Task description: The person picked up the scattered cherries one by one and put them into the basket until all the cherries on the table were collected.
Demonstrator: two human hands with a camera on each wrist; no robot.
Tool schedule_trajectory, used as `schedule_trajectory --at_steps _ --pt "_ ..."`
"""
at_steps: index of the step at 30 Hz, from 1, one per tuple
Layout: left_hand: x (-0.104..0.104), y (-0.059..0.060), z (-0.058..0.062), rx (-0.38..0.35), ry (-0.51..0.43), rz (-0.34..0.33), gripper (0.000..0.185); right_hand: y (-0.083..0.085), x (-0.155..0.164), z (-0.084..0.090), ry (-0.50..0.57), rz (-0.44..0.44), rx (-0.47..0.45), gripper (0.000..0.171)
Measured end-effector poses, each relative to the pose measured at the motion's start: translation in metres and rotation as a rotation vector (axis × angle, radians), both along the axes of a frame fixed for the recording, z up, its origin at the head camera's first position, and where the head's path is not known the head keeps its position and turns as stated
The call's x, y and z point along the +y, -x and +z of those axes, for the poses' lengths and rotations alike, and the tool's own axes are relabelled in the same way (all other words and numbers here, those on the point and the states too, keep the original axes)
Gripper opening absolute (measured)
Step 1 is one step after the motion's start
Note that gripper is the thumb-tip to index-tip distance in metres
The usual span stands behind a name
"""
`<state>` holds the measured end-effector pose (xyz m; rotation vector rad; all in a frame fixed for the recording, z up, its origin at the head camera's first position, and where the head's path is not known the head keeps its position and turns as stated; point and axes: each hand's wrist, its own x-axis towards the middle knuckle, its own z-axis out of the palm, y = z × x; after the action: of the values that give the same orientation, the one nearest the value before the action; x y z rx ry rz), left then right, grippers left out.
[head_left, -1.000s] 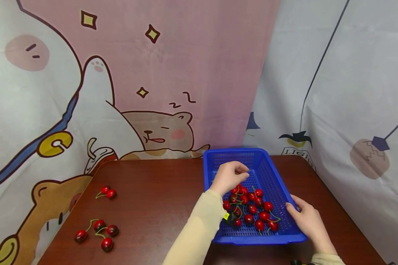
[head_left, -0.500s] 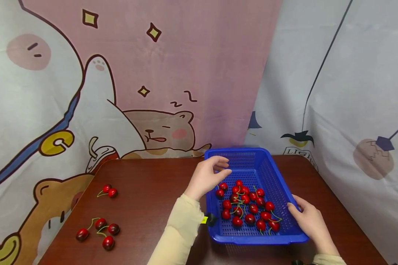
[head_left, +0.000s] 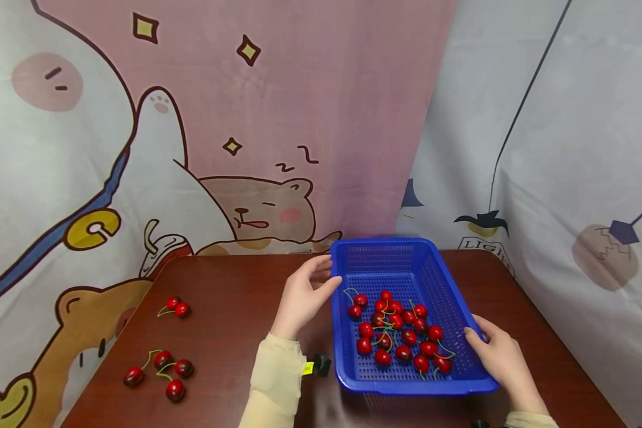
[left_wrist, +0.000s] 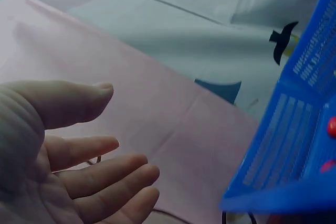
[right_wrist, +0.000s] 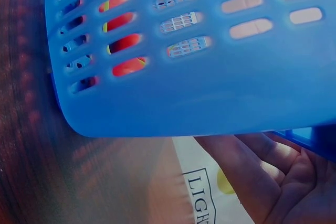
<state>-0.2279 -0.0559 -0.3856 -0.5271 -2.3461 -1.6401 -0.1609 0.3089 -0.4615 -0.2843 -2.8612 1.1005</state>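
Observation:
A blue plastic basket [head_left: 348,380] with slotted walls stands right of the middle in the head view. Several red cherries [head_left: 383,358], some with green stems, lie inside it. My right hand [head_left: 500,356] grips its right rim, thumb over the top edge and fingers outside the wall. In the right wrist view the basket's wall [right_wrist: 157,103] hides part of that hand. Beside the left rim is my left hand [head_left: 306,297], fingers loosely spread. The left wrist view shows nothing in the left hand [left_wrist: 79,150] and a gap between it and the basket [left_wrist: 278,145].
On the brown table [head_left: 235,333], a pair of cherries [head_left: 178,306] lies at the left, and several more cherries [head_left: 175,390] lie nearer the front. A printed curtain [head_left: 374,119] hangs right behind the table and along its sides.
My left hand has moved left from over the cherries to outside the basket's left rim, its fingers loosening. The right hand has stayed on the right rim. The basket has hardly moved.

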Motion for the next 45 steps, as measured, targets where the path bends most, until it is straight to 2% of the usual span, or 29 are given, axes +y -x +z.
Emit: schedule_trajectory --at_steps 7,13,24,34,40,45 --pt "-0.022 -0.002 -0.016 -0.053 0.02 0.074 0.05 -0.001 0.0 0.0 0.0 0.003 0.003 0.056" --pt "-0.046 -0.002 -0.037 -0.116 0.048 0.133 0.055 0.0 -0.001 0.002 0.003 0.003 -0.006 0.057" --pt "-0.078 -0.011 -0.062 -0.177 0.189 0.16 0.06 -0.001 -0.001 0.0 0.002 -0.005 -0.001 0.056" --pt "-0.108 -0.021 -0.076 -0.222 0.321 0.192 0.063 0.0 0.0 -0.001 0.004 -0.008 0.002 0.057" --pt "-0.136 -0.028 -0.082 -0.239 0.413 0.233 0.063 0.0 -0.001 -0.001 0.008 -0.007 0.002 0.057" --pt "-0.163 -0.037 -0.083 -0.268 0.474 0.268 0.064 -0.001 -0.002 -0.001 0.009 -0.007 0.009 0.055"
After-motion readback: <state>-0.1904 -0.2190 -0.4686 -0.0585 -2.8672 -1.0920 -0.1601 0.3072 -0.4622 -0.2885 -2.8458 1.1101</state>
